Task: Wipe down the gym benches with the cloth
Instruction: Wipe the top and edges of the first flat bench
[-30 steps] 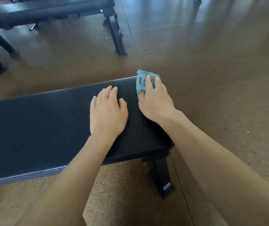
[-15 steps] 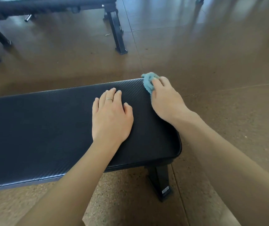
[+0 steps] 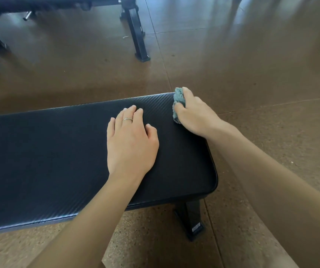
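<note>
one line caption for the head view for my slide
Right hand grips a teal cloth at the black padded bench's far corner; left hand rests flat.

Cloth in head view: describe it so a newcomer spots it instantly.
Find the black padded bench stretching across the foreground over the brown floor. At its far right corner the right hand grips the cloth, bunched against the pad, while the left hand rests flat beside it. It is the only teal, fuzzy thing in a black and brown scene.
</note>
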`<state>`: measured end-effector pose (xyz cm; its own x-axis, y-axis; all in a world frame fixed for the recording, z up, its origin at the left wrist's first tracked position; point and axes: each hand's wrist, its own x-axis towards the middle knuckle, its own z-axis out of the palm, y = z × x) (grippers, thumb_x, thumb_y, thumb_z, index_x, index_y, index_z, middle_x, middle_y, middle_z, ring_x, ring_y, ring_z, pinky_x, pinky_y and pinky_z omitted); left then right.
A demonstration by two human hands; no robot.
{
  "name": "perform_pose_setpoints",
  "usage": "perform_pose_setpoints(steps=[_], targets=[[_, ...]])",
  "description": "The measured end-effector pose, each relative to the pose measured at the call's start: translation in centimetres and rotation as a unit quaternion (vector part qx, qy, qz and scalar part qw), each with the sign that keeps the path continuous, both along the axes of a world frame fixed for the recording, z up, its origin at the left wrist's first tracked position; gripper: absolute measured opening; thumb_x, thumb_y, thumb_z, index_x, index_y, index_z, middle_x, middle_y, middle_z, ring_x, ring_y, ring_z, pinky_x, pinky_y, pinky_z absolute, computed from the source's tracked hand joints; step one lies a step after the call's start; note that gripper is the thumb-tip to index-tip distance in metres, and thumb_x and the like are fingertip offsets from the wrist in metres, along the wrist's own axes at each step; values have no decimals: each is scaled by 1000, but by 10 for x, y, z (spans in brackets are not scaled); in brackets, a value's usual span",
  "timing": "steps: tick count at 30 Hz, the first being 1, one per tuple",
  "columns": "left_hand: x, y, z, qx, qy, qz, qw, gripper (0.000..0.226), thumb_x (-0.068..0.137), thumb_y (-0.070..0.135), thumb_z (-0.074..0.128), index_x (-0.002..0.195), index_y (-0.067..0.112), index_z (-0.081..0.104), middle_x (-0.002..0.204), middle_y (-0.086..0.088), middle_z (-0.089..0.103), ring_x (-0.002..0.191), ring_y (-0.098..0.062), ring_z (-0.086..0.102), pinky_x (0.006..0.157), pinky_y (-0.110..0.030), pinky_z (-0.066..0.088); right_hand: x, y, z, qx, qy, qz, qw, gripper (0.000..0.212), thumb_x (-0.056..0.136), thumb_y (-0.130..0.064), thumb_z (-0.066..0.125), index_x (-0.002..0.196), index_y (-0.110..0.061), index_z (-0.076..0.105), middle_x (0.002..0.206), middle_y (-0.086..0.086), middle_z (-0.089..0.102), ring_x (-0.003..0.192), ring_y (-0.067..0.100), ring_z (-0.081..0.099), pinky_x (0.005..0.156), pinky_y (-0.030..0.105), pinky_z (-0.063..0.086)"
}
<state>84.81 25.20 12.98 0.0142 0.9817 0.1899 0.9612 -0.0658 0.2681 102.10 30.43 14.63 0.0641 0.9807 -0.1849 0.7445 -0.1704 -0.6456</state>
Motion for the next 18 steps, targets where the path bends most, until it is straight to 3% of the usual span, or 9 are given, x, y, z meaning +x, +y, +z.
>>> perform_pose_setpoints(steps=[3, 6, 11, 16, 18], targets=[[1, -2, 1, -2, 1, 1, 1000, 52, 103, 33, 37, 151, 14, 43, 161, -2, 38, 152, -19, 26, 127, -41, 12, -2, 25, -1, -1, -35, 28, 999, 39, 108, -31, 30, 144, -20, 41, 136, 13, 49, 116, 35, 52, 87, 38, 34], [1, -2, 2, -1, -6, -3, 1000, 52, 103, 33, 38, 150, 14, 45, 159, -3, 40, 150, -19, 29, 127, -42, 15, 2, 28, -2, 12, -29, 39, 999, 40, 109, -28, 28, 144, -18, 45, 134, 10, 50, 121, 33, 51, 88, 36, 33], [0, -3, 3, 9, -15, -4, 1000, 51, 102, 34, 40, 148, 14, 48, 157, -3, 43, 149, -20, 32, 126, -43, 18, 6, -13, -12, 42, 24, -4, 999, 48, 112, -29, 27, 160, -27, 29, 146, 10, 43, 121, 30, 51, 98, 39, 39], [-1, -3, 4, 12, -31, -6, 999, 51, 101, 34, 41, 147, 13, 50, 157, -3, 44, 148, -21, 34, 126, -44, 20, 8, -81, -18, 65, 13, -25, 997, 50, 112, -26, 30, 162, -23, 26, 151, 8, 39, 127, 27, 50, 102, 35, 42], [-1, -3, 6, 11, -43, -12, 999, 50, 102, 33, 42, 147, 13, 50, 157, -4, 44, 148, -21, 34, 126, -44, 19, 2, -115, -20, 78, 14, -42, 996, 50, 111, -27, 31, 161, -23, 28, 149, 7, 40, 123, 26, 51, 104, 42, 46]])
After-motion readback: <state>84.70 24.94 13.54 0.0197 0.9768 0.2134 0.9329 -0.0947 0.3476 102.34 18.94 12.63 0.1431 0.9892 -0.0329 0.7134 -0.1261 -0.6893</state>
